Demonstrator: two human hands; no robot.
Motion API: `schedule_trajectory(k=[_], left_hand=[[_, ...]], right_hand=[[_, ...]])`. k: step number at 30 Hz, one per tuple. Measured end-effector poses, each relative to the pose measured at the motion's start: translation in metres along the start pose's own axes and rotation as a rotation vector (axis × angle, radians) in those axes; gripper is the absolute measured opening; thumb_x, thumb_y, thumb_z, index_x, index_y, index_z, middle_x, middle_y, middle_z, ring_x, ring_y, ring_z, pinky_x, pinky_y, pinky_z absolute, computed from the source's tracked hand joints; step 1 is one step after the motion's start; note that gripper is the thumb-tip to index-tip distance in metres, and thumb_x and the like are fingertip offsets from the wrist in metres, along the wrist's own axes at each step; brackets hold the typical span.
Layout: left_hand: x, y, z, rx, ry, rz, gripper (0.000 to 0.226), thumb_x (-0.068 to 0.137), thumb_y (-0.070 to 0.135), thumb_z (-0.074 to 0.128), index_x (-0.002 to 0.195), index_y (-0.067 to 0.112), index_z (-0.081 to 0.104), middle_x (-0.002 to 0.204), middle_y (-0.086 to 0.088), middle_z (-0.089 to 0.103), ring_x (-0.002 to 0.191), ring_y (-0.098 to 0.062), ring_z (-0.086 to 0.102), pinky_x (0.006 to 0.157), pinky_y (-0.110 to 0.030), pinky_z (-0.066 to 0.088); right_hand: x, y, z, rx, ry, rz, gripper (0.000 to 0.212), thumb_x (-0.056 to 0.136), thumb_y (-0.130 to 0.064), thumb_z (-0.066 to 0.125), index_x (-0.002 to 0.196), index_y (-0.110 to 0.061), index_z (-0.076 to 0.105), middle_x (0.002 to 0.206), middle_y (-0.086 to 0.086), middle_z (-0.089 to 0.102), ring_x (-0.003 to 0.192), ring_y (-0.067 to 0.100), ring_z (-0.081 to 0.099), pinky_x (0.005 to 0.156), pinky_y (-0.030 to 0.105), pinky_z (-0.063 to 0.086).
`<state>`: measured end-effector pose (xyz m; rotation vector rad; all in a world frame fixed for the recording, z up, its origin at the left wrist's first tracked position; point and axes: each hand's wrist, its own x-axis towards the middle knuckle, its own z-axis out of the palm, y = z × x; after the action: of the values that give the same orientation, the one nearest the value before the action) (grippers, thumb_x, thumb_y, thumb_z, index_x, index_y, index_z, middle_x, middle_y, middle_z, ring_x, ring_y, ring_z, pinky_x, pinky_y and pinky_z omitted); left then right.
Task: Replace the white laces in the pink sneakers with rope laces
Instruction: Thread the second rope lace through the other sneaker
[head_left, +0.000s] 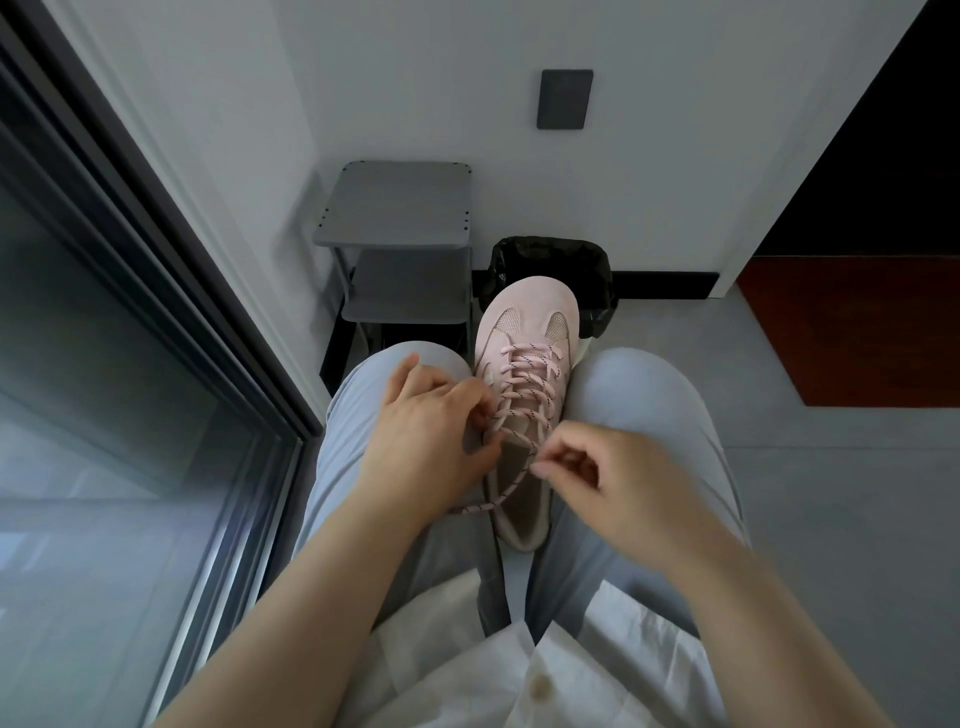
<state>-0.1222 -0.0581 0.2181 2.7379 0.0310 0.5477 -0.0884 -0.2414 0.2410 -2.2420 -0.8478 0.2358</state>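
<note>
A pink sneaker (524, 332) is wedged between my knees, toe pointing away from me. A pink rope lace with dark flecks (524, 384) is threaded through its eyelets in several crossings. My left hand (431, 436) rests at the sneaker's left side by the top eyelets, fingers closed on the lace there. My right hand (618, 478) is just right of the shoe's opening, pinching the other end of the lace between thumb and finger. A loose stretch of the lace (493, 501) trails across the heel toward my left wrist. No white lace and no second sneaker are in view.
A grey two-step stool (395, 208) stands against the wall ahead. Beside it is a bin lined with a black bag (550, 254), partly behind the shoe's toe. A dark-framed glass door (130, 291) runs along my left. Grey floor (831, 493) lies to my right.
</note>
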Motion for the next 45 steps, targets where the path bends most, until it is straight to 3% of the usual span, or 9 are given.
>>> schedule_trajectory(k=[5, 8, 11, 15, 17, 20, 24, 40, 45], left_hand=[[0.002, 0.002, -0.003, -0.050, -0.004, 0.007, 0.019, 0.069, 0.042, 0.053, 0.076, 0.026, 0.061, 0.063, 0.019, 0.053, 0.081, -0.013, 0.051, 0.106, -0.029, 0.015], [0.001, 0.002, -0.003, -0.064, -0.008, -0.007, 0.016, 0.068, 0.041, 0.055, 0.075, 0.027, 0.060, 0.064, 0.020, 0.051, 0.081, -0.011, 0.048, 0.107, -0.031, 0.015], [0.004, 0.000, -0.004, -0.075, -0.020, 0.004, 0.020, 0.070, 0.046, 0.058, 0.074, 0.026, 0.061, 0.068, 0.019, 0.054, 0.081, -0.011, 0.046, 0.103, -0.041, 0.029], [0.020, 0.007, -0.020, -0.211, 0.084, -0.057, 0.018, 0.082, 0.039, 0.065, 0.080, 0.021, 0.060, 0.074, 0.020, 0.053, 0.077, -0.001, 0.040, 0.073, -0.012, 0.027], [0.035, 0.006, -0.021, -0.234, 0.080, -0.127, 0.013, 0.085, 0.033, 0.063, 0.087, 0.020, 0.062, 0.079, 0.017, 0.056, 0.083, -0.003, 0.042, 0.071, -0.011, 0.029], [0.050, 0.004, -0.012, -0.213, -0.023, -0.143, 0.011, 0.084, 0.031, 0.064, 0.087, 0.020, 0.065, 0.081, 0.016, 0.057, 0.091, -0.013, 0.047, 0.078, -0.022, 0.026], [0.052, 0.000, -0.006, -0.138, -0.085, -0.117, 0.012, 0.083, 0.036, 0.064, 0.089, 0.025, 0.065, 0.083, 0.019, 0.053, 0.091, -0.008, 0.040, 0.078, -0.017, 0.018], [0.045, -0.001, 0.000, -0.097, -0.051, -0.070, 0.013, 0.088, 0.026, 0.059, 0.090, 0.013, 0.062, 0.097, 0.001, 0.065, 0.098, -0.023, 0.048, 0.087, -0.028, 0.031], [0.044, 0.003, -0.005, -0.097, -0.039, -0.057, 0.010, 0.087, 0.022, 0.061, 0.089, 0.012, 0.061, 0.092, 0.005, 0.062, 0.096, -0.022, 0.048, 0.076, -0.016, 0.026]], right_hand=[[-0.001, -0.006, -0.003, -0.053, -0.245, 0.023, 0.006, 0.085, -0.029, 0.066, 0.080, -0.028, 0.068, 0.058, -0.023, 0.055, 0.065, -0.007, 0.054, 0.057, 0.007, 0.037], [0.000, -0.005, -0.004, -0.098, -0.319, 0.008, 0.006, 0.084, -0.029, 0.065, 0.085, -0.029, 0.072, 0.072, -0.021, 0.059, 0.069, -0.007, 0.055, 0.061, 0.006, 0.037], [0.005, -0.003, -0.003, -0.079, -0.134, -0.012, 0.012, 0.085, -0.034, 0.064, 0.087, -0.026, 0.072, 0.080, -0.014, 0.062, 0.071, 0.000, 0.056, 0.064, 0.009, 0.040], [0.030, 0.010, -0.010, -0.023, 0.268, 0.015, 0.011, 0.084, -0.024, 0.067, 0.091, -0.017, 0.072, 0.082, -0.006, 0.066, 0.068, 0.004, 0.057, 0.066, 0.008, 0.041], [0.049, 0.017, -0.014, -0.036, 0.356, 0.060, 0.012, 0.084, -0.020, 0.067, 0.096, -0.019, 0.069, 0.085, -0.006, 0.065, 0.071, 0.007, 0.059, 0.066, 0.010, 0.043], [0.071, 0.025, -0.011, -0.055, 0.383, 0.063, 0.015, 0.084, -0.016, 0.065, 0.099, -0.017, 0.066, 0.088, -0.004, 0.061, 0.069, 0.010, 0.056, 0.069, 0.025, 0.048], [0.081, 0.030, -0.003, -0.116, 0.387, 0.039, 0.007, 0.086, -0.018, 0.064, 0.092, -0.016, 0.066, 0.091, 0.001, 0.062, 0.076, 0.016, 0.056, 0.066, 0.028, 0.043], [0.066, 0.034, -0.002, -0.153, 0.421, -0.044, 0.009, 0.087, -0.018, 0.062, 0.084, -0.010, 0.064, 0.084, -0.002, 0.056, 0.075, 0.018, 0.053, 0.062, 0.023, 0.035], [0.062, 0.029, -0.004, -0.055, 0.467, -0.059, 0.005, 0.080, -0.017, 0.071, 0.083, -0.013, 0.068, 0.082, -0.003, 0.061, 0.066, 0.010, 0.054, 0.060, 0.019, 0.043]])
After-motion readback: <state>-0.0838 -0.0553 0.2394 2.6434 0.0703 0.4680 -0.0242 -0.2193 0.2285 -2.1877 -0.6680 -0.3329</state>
